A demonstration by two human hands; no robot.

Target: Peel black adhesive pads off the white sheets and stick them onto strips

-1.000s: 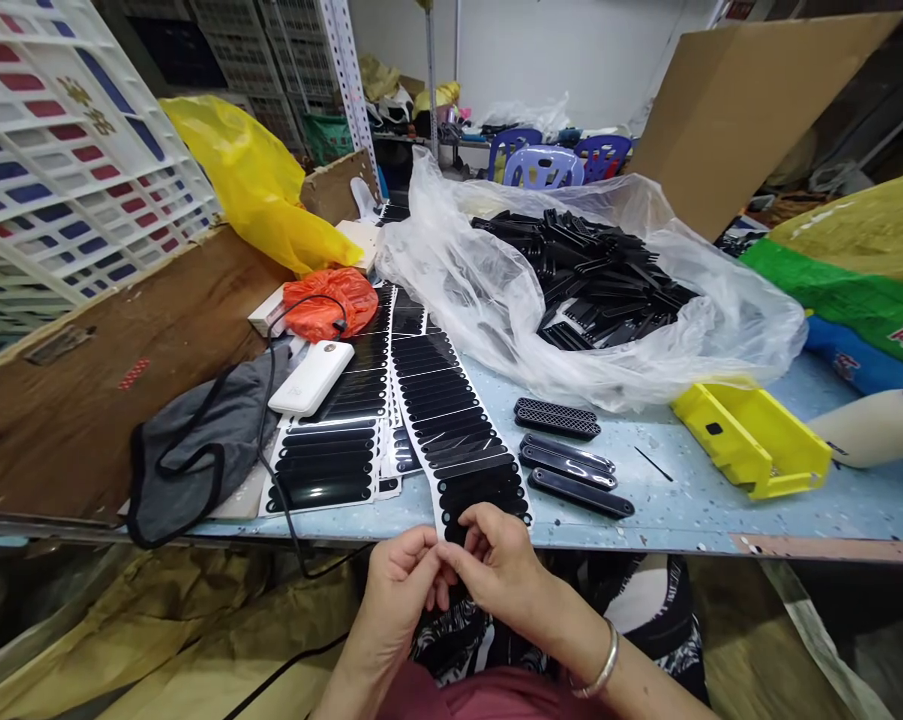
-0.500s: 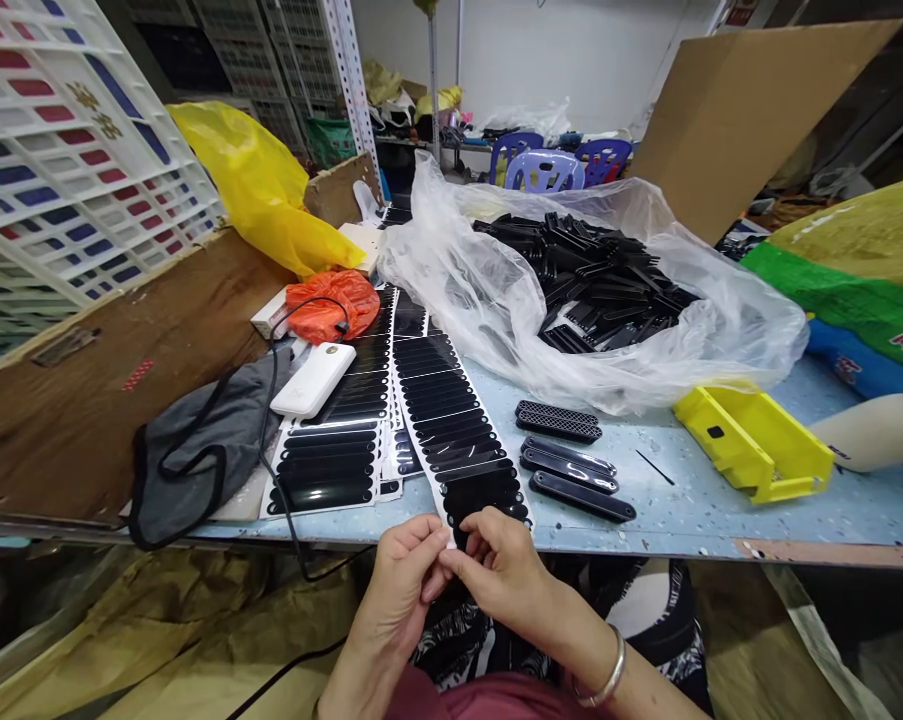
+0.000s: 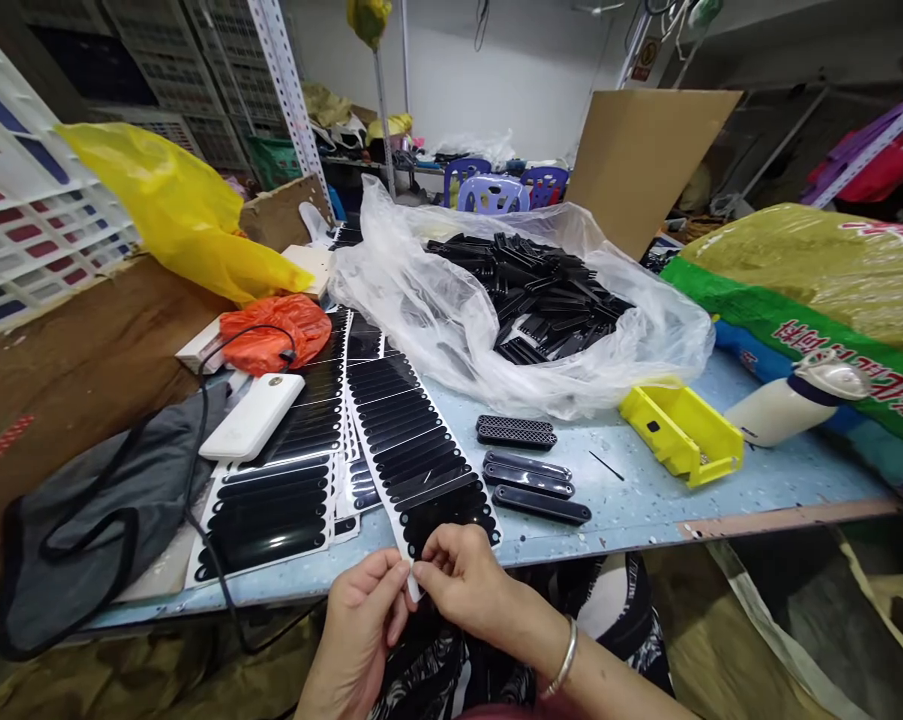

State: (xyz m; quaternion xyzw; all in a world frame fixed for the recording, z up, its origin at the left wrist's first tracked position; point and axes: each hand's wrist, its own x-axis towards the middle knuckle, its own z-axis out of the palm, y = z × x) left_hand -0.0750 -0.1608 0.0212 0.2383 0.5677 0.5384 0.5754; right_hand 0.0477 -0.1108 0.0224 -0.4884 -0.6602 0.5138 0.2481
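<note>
A long sheet of black strip-shaped stickers (image 3: 398,425) on white backing lies on the table, its near end reaching past the front edge. At its near left corner my left hand (image 3: 367,612) is closed, thumb and finger pinching the white backing. My right hand (image 3: 466,578) pinches the same corner, its fingertips almost touching the left ones. Whether a sticker edge is lifted there, I cannot tell. Right of the sheet lie several black elongated plastic pieces: a perforated one (image 3: 516,432) and smooth glossy ones (image 3: 541,504).
Behind stands an open clear plastic bag (image 3: 391,270) full of black pieces (image 3: 548,290). To the right are a yellow bin (image 3: 676,440) and a pale bottle (image 3: 781,408). More sticker sheets (image 3: 271,515), a white power bank (image 3: 252,418), a cable and grey cloth (image 3: 83,510) lie left.
The view has swung right, so things on the table appear farther left. Both hands keep pinching the sheet's corner, and more white backing shows between their fingertips.
</note>
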